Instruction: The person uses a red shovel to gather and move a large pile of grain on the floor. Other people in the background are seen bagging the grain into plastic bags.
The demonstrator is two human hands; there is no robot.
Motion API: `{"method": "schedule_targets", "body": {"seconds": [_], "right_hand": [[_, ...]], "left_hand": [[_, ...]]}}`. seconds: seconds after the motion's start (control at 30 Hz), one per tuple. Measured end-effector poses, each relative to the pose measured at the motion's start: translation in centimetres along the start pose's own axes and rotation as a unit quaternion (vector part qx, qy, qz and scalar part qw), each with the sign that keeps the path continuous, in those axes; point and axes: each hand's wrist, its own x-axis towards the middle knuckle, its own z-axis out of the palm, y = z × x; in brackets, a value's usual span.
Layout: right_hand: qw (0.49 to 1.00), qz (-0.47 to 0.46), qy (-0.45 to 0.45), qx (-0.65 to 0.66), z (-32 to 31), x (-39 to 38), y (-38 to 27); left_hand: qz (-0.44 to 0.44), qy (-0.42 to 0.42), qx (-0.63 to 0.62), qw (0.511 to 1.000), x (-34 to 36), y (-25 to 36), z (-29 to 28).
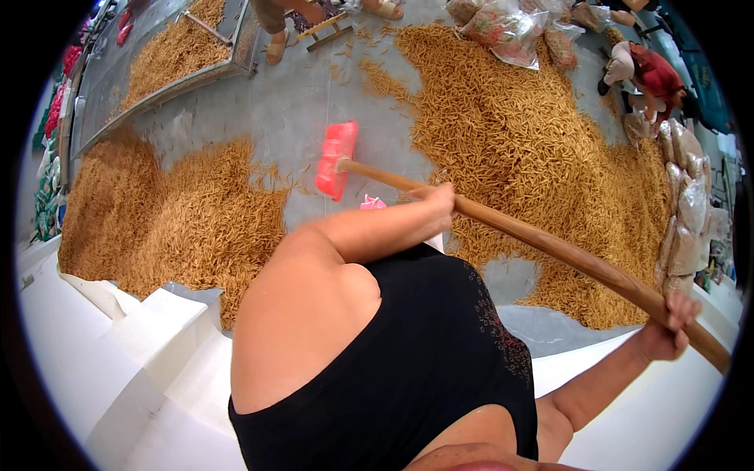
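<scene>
A long-handled tool with a wooden pole [542,245] and a red plastic head [337,161] slants across the view. Its head is over the bare grey floor between two heaps, slightly blurred. My left hand [440,202] is wrapped round the pole partway down toward the head, and my right hand [674,323] grips it near the far right end. Small golden-brown stick-like pieces make up a wide heap [503,110] beyond my left hand and another heap [212,204] on the left. What the pieces are, I cannot tell.
A low-walled metal bed [169,81] at the upper left holds more pieces. Filled clear bags [506,35] stand at the back, and others [685,204] are stacked on the right. A person in red [656,74] bends over at the upper right. White ledges [157,337] lie near me.
</scene>
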Motion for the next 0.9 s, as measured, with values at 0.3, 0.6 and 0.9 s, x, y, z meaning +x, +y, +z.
{"method": "schedule_targets", "body": {"seconds": [0.3,0.6,0.9], "right_hand": [[0.985,-0.073,0.087,-0.132,-0.4,0.0,-0.2],[0.987,0.131,0.085,-0.042,-1.8,-1.2,18.0],[0.959,-0.031,0.243,-0.141,-7.5,-8.5,-4.9]], "left_hand": [[0.138,-0.030,0.055,0.988,0.6,4.7,10.2],[0.232,0.060,0.075,0.968,16.8,17.1,9.9],[0.082,-0.042,0.264,0.960,-3.2,-2.4,20.2]]}}
